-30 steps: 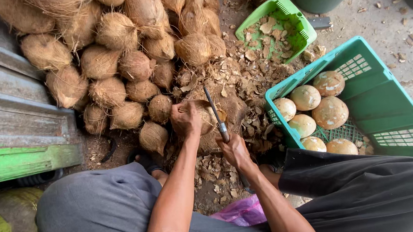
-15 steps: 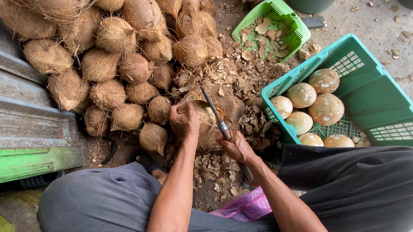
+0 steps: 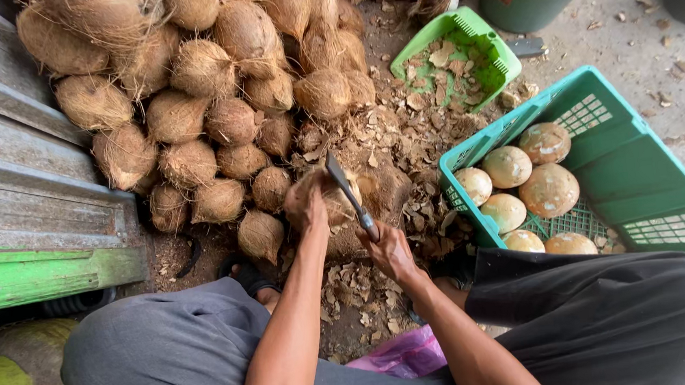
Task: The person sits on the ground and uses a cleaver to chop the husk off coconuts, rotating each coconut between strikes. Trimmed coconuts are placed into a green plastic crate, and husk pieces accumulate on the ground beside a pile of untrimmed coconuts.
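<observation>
My left hand (image 3: 307, 207) wraps tight around a brown, fibrous coconut (image 3: 335, 205), its husk partly hacked, just left of the green crate (image 3: 643, 185). My right hand (image 3: 392, 250) closes on a cleaver (image 3: 351, 192), blade touching the coconut. Husk chips (image 3: 366, 284) litter the dirt below; a heap of unhusked coconuts (image 3: 205, 105) rises beyond.

Both bare forearms reach forward between the knees, the left hand (image 3: 306, 205) cupped palm-down with curled fingers, the right hand (image 3: 390, 251) closed in a fist.
</observation>
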